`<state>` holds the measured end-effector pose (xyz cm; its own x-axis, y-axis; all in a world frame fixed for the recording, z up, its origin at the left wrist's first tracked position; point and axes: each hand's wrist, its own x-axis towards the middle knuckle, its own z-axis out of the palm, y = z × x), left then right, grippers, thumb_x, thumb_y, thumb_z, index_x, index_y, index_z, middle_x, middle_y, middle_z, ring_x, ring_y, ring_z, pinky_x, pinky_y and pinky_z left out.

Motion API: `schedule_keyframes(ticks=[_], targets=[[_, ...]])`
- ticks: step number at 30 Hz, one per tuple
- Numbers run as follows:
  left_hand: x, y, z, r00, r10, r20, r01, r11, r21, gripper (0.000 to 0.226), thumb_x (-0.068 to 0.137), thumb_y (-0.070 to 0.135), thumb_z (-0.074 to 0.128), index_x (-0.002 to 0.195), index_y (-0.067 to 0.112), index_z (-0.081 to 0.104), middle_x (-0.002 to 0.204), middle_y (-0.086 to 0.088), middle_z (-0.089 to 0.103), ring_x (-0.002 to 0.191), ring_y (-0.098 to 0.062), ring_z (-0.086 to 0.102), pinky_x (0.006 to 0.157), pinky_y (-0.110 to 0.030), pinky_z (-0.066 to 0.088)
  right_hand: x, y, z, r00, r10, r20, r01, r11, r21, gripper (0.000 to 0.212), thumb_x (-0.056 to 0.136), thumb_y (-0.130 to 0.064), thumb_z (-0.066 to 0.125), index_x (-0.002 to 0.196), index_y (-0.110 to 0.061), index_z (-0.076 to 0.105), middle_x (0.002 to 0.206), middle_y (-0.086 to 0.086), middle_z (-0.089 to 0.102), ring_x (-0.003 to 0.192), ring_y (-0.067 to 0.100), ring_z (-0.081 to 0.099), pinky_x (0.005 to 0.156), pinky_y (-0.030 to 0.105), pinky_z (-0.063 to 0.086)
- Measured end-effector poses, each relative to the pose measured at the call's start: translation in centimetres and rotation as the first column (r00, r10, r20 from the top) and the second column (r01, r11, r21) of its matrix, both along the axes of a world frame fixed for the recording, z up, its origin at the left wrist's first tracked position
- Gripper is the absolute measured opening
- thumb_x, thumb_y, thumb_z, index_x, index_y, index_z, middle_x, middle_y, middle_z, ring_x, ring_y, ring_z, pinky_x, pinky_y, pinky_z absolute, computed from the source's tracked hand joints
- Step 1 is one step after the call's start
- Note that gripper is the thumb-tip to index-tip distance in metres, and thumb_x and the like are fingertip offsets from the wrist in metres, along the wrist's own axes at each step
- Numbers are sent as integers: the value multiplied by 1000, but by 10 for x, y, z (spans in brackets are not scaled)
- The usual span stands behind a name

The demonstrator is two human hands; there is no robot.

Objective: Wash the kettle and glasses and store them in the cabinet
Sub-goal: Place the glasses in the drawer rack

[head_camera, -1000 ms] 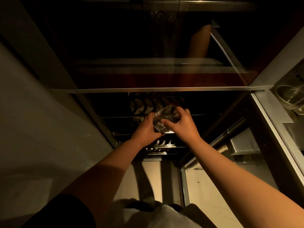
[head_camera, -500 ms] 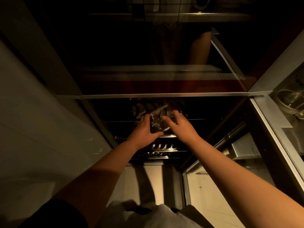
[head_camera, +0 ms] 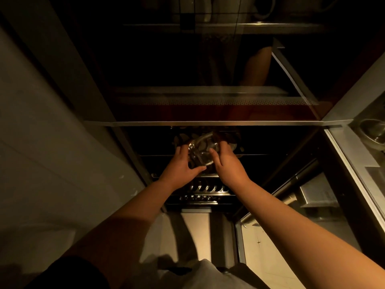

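A clear glass [head_camera: 201, 151] is held between both hands inside the dark open cabinet, just below its metal front rail [head_camera: 208, 123]. My left hand [head_camera: 180, 168] cups its left side and base, thumb under it. My right hand [head_camera: 228, 163] grips its right side with fingers curled over the rim. The glass hangs above a wire rack [head_camera: 205, 187] with metal slots. The kettle cannot be made out in the dim light.
A dark glass door panel [head_camera: 208, 69] above the rail mirrors an arm. An open door with a bar handle [head_camera: 291, 190] stands at the right. A steel counter edge [head_camera: 354, 163] and a metal bowl [head_camera: 373, 132] lie far right. A pale wall panel fills the left.
Both hands have carried the glass deeper into the cabinet, toward the rear of the rack, and the view has tilted slightly downward.
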<state>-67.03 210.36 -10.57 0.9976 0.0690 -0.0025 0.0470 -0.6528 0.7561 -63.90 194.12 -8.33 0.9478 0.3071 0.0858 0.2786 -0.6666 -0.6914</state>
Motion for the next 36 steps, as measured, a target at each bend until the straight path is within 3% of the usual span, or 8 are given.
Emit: schedule_keyframes(ticks=[4, 8, 15, 18, 24, 27, 32, 36], targets=[[0, 8, 4, 998, 61, 3, -61, 998, -9, 72, 76, 40, 74, 132, 19, 33, 138, -5, 31, 122, -21, 47, 96, -32, 45, -7, 2, -3, 975, 137, 176, -99, 973, -207, 52, 94, -23, 51, 140, -18, 27, 129, 14, 39, 105, 25, 54, 69, 28, 50], [-1, 12, 9, 997, 76, -2, -76, 996, 44, 72, 75, 43, 74, 131, 23, 34, 139, -3, 31, 122, -21, 47, 90, -26, 42, -12, 6, -8, 975, 169, 146, -102, 918, -383, 88, 82, -9, 67, 145, -29, 9, 145, 18, 20, 127, 34, 41, 76, 35, 56], [0, 14, 21, 993, 115, -5, -112, 979, 173, 69, 74, 48, 73, 130, 21, 44, 133, -6, 40, 116, -21, 51, 87, -24, 39, -10, 19, -6, 900, 218, 378, -9, 875, -483, 83, 57, -7, 84, 130, -1, 47, 111, 19, 58, 100, 34, 57, 85, 39, 50], [3, 18, 29, 994, 104, 26, -107, 977, 183, 55, 76, 45, 71, 122, 20, 55, 122, -6, 51, 106, -20, 56, 83, -24, 45, -10, 25, -8, 895, 256, 365, -67, 887, -457, 84, 58, 1, 80, 133, -2, 43, 113, 19, 56, 101, 34, 56, 83, 39, 50], [11, 22, 41, 998, 51, 35, -59, 960, 272, 25, 82, 31, 64, 104, 19, 63, 98, -2, 64, 88, -18, 61, 71, -28, 51, -9, 32, -16, 916, 350, 196, -246, 877, -414, 108, 66, 10, 66, 148, -24, 5, 127, 19, 39, 114, 32, 45, 65, 26, 44], [18, 23, 39, 999, 47, -3, -42, 928, 371, 24, 84, 32, 59, 107, 22, 60, 102, -3, 62, 84, -17, 57, 64, -26, 44, -3, 34, -20, 919, 370, 137, -290, 868, -404, 107, 67, 11, 65, 146, -28, 5, 128, 20, 37, 114, 34, 45, 64, 24, 38], [30, 23, 38, 996, 62, -59, -30, 898, 438, 38, 87, 34, 55, 123, 22, 52, 118, -5, 56, 101, -24, 56, 74, -28, 46, 7, 38, -27, 930, 359, 78, -305, 874, -379, 95, 71, 6, 63, 142, -29, 11, 119, 19, 41, 111, 33, 43, 66, 26, 36], [35, 25, 38, 993, 32, -117, 22, 898, 440, 31, 89, 34, 53, 119, 24, 54, 115, -3, 58, 98, -22, 57, 70, -28, 44, 11, 41, -28, 943, 330, 36, -300, 896, -327, 84, 76, 1, 62, 142, -28, 19, 122, 19, 44, 114, 32, 42, 78, 30, 41]])
